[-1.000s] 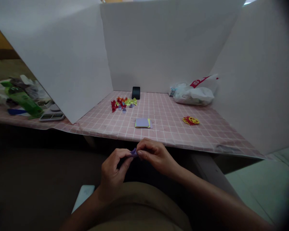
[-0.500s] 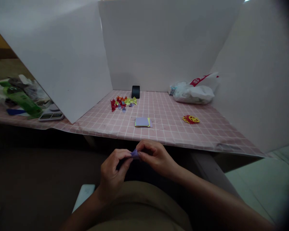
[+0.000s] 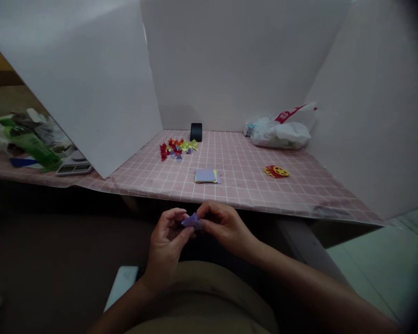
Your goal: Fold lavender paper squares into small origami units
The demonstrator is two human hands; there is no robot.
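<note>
A small folded piece of purple paper is between my hands, just below the table's front edge. My right hand pinches its right end between thumb and forefinger. On the other side my left hand holds its lower left with the thumb, the forefinger lifted and bent behind it. Beyond my hands a stack of square paper sheets, purple on top with yellow showing at the side, lies on the table. A cluster of small folded paper pieces in red, orange, yellow and purple sits farther back to the left.
White boards enclose the pink checked table. A black object stands at the back. At right are a white plastic bag and red and yellow cut-outs. A green bottle and scale sit left. A white device lies beside me.
My left forefinger has lifted off the purple paper, so more of its folded shape shows. The right hand keeps its pinch almost in place. The things on the table have not moved.
</note>
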